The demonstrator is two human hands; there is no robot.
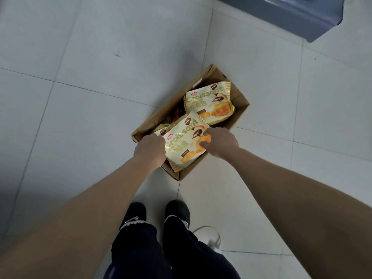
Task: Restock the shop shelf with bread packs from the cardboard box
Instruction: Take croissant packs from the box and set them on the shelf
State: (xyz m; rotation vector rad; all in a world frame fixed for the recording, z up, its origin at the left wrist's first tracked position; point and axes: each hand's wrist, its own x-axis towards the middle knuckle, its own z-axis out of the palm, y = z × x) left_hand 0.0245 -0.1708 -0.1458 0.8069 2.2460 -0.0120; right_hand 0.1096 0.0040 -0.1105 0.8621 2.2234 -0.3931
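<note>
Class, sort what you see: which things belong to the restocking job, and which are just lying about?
Job: cardboard box; near croissant pack, held by left hand and right hand; far croissant pack.
Lying about: black shoes; white object beside them; tiled floor.

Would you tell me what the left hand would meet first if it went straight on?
First the nearer yellow-and-white plastic croissant pack, whose edge the left hand seems to grip.

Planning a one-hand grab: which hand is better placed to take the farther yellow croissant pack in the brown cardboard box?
Right, probably. The right hand grips the right edge of the near yellow plastic croissant pack, closest to the farther croissant pack; the left hand, on its left edge, would cross over.
</note>
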